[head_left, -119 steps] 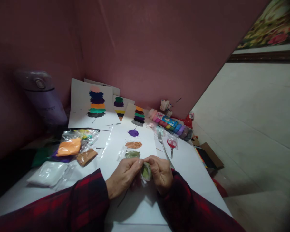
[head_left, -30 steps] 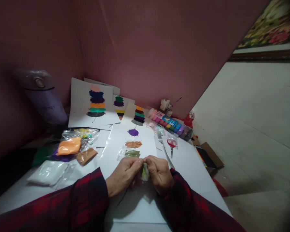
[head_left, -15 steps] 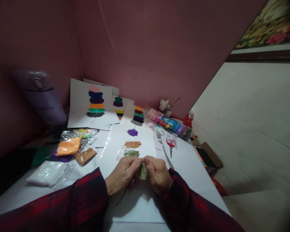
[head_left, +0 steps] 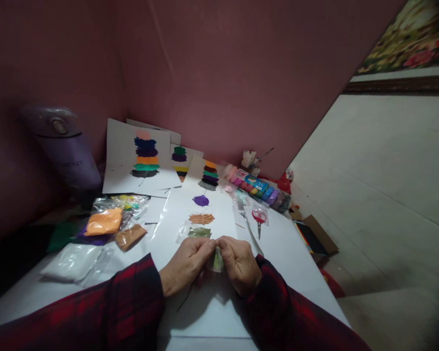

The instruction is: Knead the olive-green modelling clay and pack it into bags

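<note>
A small clear bag point(head_left: 216, 263) with green clay-like filling is held at lower center of frame, over the white sheet point(head_left: 225, 209). Its upper edge is pinched from both sides: left hand point(head_left: 185, 265) and right hand point(head_left: 241, 265) both closed on it, thumb tips nearly touching, presumably so the thin film is kept taut.

A purple patch point(head_left: 201, 200) and brown-orange patch point(head_left: 201, 219) are lined up on the sheet, center of frame. Fork point(head_left: 254, 236) and red-handled scissors point(head_left: 259, 219) are laid right of center, likely for easy reach by the right hand. Orange clay point(head_left: 104, 222) and a white clay bag point(head_left: 71, 262) are grouped at left, probably to keep the sheet free.

Bag opening is hidden by thumbs; curled fingers are mostly covered by the hands themselves. For the green strip point(head_left: 200, 232) just above the hands, bagged or bare can't be told. Dark thin line point(head_left: 186, 296) below left hand is partly covered, not identifiable. Both sleeves are cut off by the lower frame edge.
</note>
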